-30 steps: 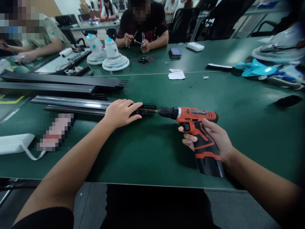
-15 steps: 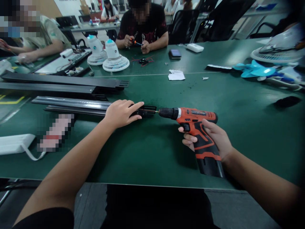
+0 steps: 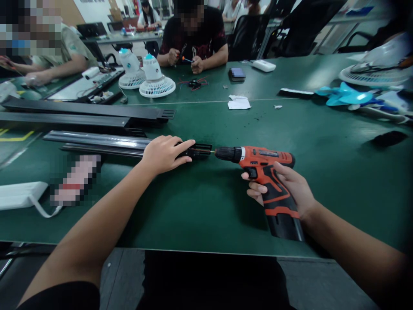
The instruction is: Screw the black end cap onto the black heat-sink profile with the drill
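Drill (image 3: 267, 157) tip at rail (image 3: 97, 139) end

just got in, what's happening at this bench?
A person's left hand clamps the end of a long black rail flat on the green table. The right hand holds an orange cordless drill by its handle, lying level, its bit set against the rail's black end cap. Across the table another person works on small parts, with two white fans nearby.

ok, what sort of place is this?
Probably an assembly workshop: green worktable, right hand holding an orange cordless drill to a black rail under the left hand, white desk fans beyond.
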Tool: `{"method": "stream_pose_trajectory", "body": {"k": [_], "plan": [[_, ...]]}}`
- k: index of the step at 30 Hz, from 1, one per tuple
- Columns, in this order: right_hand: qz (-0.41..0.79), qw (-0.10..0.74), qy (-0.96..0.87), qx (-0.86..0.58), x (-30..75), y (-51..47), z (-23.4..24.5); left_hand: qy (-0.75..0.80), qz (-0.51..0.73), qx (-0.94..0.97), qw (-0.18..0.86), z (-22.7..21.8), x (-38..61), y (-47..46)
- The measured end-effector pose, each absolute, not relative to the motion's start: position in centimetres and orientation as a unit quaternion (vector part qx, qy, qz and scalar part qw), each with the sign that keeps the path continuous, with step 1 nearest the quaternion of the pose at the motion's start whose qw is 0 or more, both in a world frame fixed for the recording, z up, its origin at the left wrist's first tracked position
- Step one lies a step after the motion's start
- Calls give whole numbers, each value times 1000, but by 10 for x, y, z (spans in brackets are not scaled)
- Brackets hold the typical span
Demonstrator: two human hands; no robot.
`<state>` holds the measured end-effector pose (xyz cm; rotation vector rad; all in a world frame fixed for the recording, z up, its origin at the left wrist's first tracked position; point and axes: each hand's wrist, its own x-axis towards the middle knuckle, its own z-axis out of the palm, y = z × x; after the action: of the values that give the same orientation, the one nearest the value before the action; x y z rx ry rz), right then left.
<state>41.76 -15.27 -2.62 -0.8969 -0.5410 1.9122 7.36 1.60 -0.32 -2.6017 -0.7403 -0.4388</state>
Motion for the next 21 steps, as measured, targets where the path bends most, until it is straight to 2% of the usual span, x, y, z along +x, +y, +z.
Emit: {"method": "stream_pose_trajectory", "body": {"k": [21], "plan": [[781,460,-222,-360,418,-153,-26,-274,-146,-933,183,-2,74,16]]}}
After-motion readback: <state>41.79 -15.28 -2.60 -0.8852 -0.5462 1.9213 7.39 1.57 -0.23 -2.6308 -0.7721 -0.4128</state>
